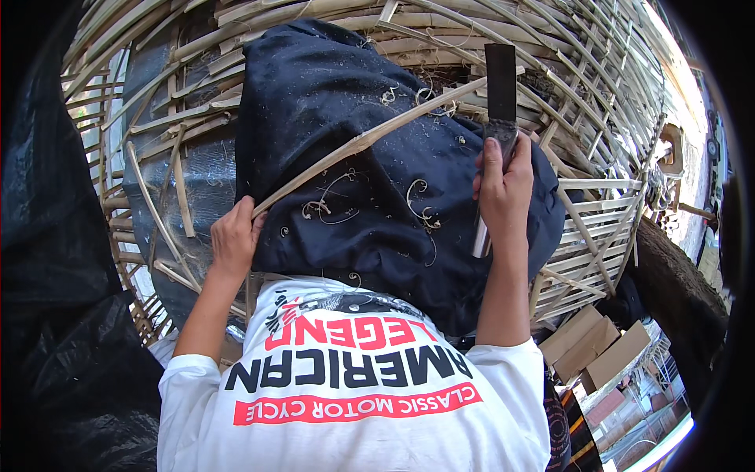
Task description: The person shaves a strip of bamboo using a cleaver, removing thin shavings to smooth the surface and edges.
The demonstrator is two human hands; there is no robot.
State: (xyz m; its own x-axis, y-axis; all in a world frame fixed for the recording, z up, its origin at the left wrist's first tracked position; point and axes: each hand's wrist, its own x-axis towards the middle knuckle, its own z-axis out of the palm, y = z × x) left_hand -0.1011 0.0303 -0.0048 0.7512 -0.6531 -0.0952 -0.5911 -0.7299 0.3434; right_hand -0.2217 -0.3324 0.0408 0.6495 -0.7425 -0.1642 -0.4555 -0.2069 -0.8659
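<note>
- Beside your left hand, farther left, a loose split-bamboo piece (182, 197) lies near the woven bamboo slats (590, 86).
- Your left hand (236, 238) is closed, thumb and fingers pinching the near end of a long bamboo strip (358, 144).
- From that pinch, the strip's long axis slants away and to the right, above the dark cloth (299, 94) with its curled shavings (317, 208).
- Your right hand (505, 182) is nearer the strip's far end, wrapped around a broad-bladed knife (501, 82), thumb along its front.
- The upright blade crosses in front of the strip near its tip; you cannot tell whether they touch.
</note>
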